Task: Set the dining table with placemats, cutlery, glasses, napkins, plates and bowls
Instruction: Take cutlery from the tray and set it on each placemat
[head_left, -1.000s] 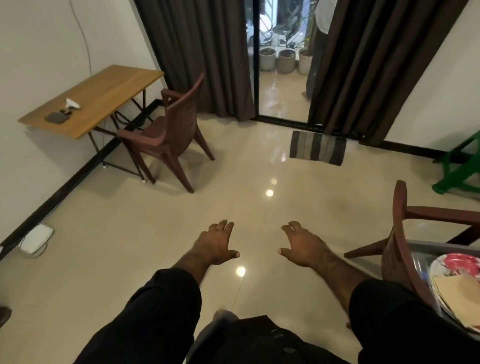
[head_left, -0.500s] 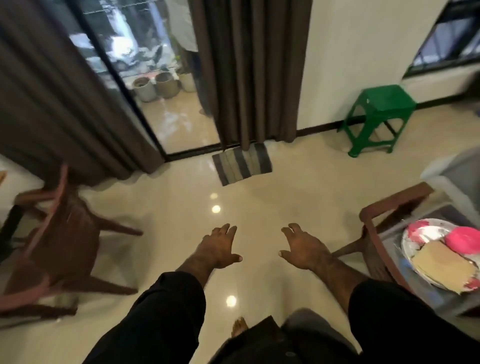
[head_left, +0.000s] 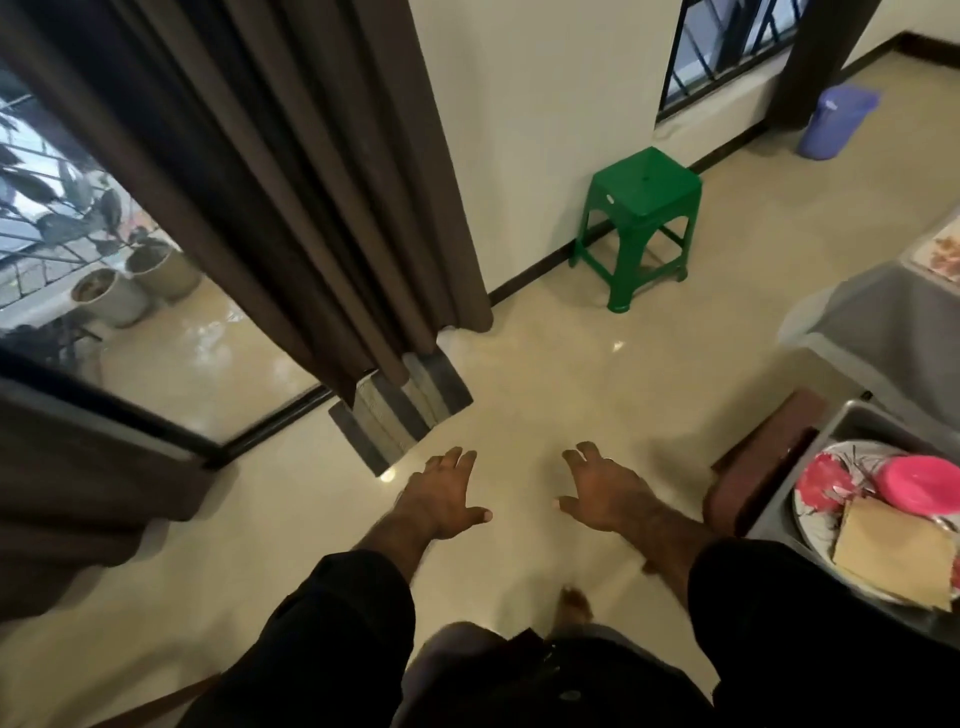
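Observation:
My left hand (head_left: 441, 493) and my right hand (head_left: 602, 491) are held out in front of me over the tiled floor, palms down, fingers spread, holding nothing. At the lower right a grey metal tray (head_left: 779, 509) carries a flowered plate (head_left: 826, 483), a pink bowl (head_left: 919, 483) and a tan folded napkin or placemat (head_left: 893, 561). The tray sits to the right of my right hand, apart from it. A table under a grey cloth (head_left: 883, 322) stands at the right edge with a patterned placemat (head_left: 940, 254) on it.
A green plastic stool (head_left: 641, 208) stands by the wall ahead. Dark curtains (head_left: 291, 171) hang beside a glass door at the left, with a striped doormat (head_left: 400, 410) below. A brown chair arm (head_left: 763, 457) lies beside the tray. A blue bin (head_left: 834, 122) stands far right.
The view has swung to the right: the brown chair at the left has left the frame, the stool, tray and table have come closer. Both hands keep the same spread pose.

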